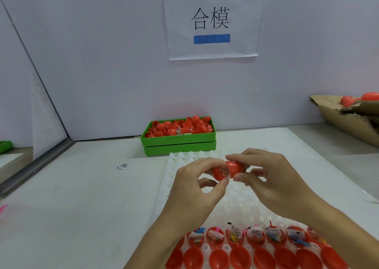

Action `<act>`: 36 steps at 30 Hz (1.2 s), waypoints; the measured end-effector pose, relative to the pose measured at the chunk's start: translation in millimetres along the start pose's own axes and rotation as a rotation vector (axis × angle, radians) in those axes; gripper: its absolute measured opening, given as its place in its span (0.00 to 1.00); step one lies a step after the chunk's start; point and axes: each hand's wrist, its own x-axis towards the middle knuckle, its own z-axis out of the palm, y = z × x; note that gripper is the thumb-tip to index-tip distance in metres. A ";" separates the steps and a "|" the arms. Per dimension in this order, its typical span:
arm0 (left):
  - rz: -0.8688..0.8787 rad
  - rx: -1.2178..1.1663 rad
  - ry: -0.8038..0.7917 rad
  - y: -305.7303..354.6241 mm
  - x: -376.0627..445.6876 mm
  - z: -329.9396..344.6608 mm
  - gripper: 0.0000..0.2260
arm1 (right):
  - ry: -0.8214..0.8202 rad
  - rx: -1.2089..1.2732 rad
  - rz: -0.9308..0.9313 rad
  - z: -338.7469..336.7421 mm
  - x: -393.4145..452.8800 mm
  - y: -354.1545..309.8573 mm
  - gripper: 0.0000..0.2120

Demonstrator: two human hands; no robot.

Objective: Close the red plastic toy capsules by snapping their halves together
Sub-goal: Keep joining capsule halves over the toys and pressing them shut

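Two rows of red capsule halves [246, 248] sit nearest me in the white dimpled tray [242, 203], the farther row holding small packeted toys, the nearer row bare. Above the tray I see my left hand [196, 188] and right hand [270, 182] meeting on one red capsule [227, 171]: left thumb and fingers pinch its left half, right thumb and forefinger pinch its right half, with the halves touching. Farther back, a green bin [178, 140] of loose red shells stands against the wall, under a paper sign [211, 20]. At far right lies a cardboard box [344, 116].
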 end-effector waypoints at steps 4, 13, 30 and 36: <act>0.003 -0.022 0.024 1.2 -0.4 1.7 0.12 | 0.011 -0.014 -0.001 0.4 0.3 -1.1 0.15; -0.080 -0.105 0.082 -0.9 2.2 1.2 0.13 | 0.007 -0.009 0.011 -1.7 1.1 -4.6 0.17; -0.053 -0.174 0.079 -0.1 3.0 0.9 0.19 | 0.022 0.110 0.066 -2.6 0.2 -9.5 0.20; -0.052 -0.120 0.078 0.7 3.1 1.9 0.19 | 0.069 0.304 0.132 -3.7 1.6 -18.9 0.25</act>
